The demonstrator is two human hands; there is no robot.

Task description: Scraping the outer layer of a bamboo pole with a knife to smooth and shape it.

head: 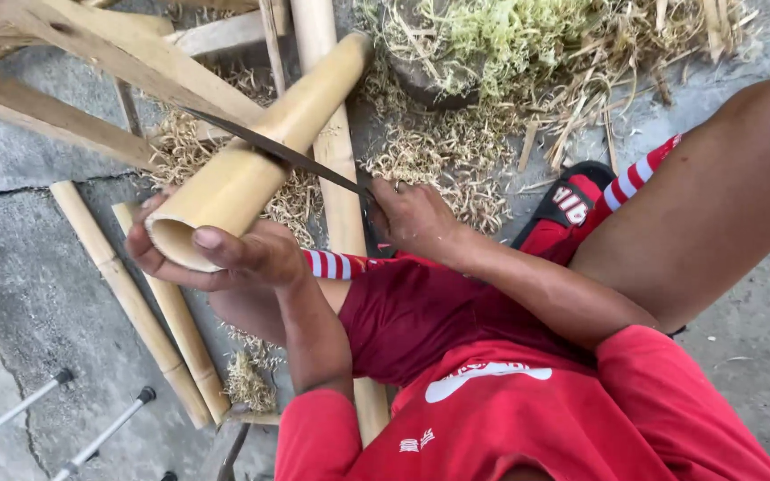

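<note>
A thick bamboo tube is held slanted above the concrete ground, its open near end gripped by the left hand, whose fingers are wrapped under the rim and whose thumb is laid over the top. A long dark blade is laid across the upper side of the tube about midway along it, and its handle end is clenched in the right hand, just to the right of the tube. Beneath the tube, thinner bamboo poles are seen lying on the ground, and pale shavings are scattered below and to the right of it. Behind the tube's far end, split wooden slats are leaned. Red shorts and a red shirt are seen nearer than the tube, and two grey metal rods lie well to its lower left.
</note>
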